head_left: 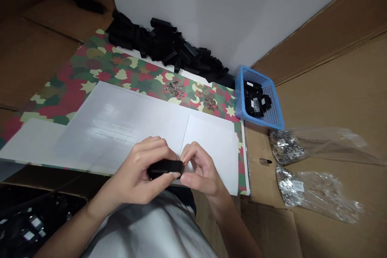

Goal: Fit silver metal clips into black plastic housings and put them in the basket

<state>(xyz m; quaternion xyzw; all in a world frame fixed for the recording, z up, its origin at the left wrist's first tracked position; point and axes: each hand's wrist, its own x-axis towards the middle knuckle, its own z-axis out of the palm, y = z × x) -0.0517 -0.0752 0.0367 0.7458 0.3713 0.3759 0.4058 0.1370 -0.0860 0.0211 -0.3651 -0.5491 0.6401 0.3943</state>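
Observation:
A black rectangular block-like plastic part [165,167] lies in my left hand [148,169], whose fingers and thumb are wrapped round it near the table's front edge. My right hand [199,169] is closed in a pinch at the right end of that part, thumb below and fingers above. Whatever sits between those fingertips is too small and hidden to name. White sheets [211,145] lie beneath and behind both hands. Beyond the sheets are two small piles of tiny metal pieces, one left [175,88] and one right [210,102].
A heap of black parts [169,46] lines the wall. At the right stands a blue basket [275,115] holding several black parts. Two clear bags of metal pieces [287,147] [290,187] lie on cardboard [332,105]. More black parts [33,225] fill a container at lower left.

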